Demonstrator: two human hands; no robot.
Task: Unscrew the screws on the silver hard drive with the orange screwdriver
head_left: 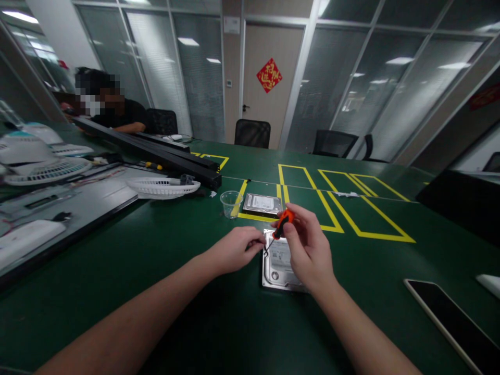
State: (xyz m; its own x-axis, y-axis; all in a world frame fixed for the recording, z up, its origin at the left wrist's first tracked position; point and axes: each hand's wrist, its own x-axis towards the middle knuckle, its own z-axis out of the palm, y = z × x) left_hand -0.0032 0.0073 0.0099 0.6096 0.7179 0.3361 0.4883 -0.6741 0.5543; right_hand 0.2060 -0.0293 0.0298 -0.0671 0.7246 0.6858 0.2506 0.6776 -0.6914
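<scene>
A silver hard drive (pixel 275 264) lies flat on the green table (pixel 187 291) in front of me. My right hand (pixel 307 250) is closed round a small orange-handled screwdriver (pixel 282 223), whose dark tip points down at the drive's upper left corner. My left hand (pixel 234 250) is curled, its fingertips pinched by the drive's left edge next to the screwdriver tip; what they hold is too small to make out. A second hard drive (pixel 262 203) rests farther back, with a clear plastic cup (pixel 230 203) to its left.
Yellow tape boxes (pixel 351 208) mark the table beyond. A white basket (pixel 162 186), long black rails (pixel 156 151) and white fan parts (pixel 35 156) sit at the left, where another person (pixel 105 104) is seated. A dark phone (pixel 453 323) lies at the lower right. Office chairs (pixel 252 133) line the far side.
</scene>
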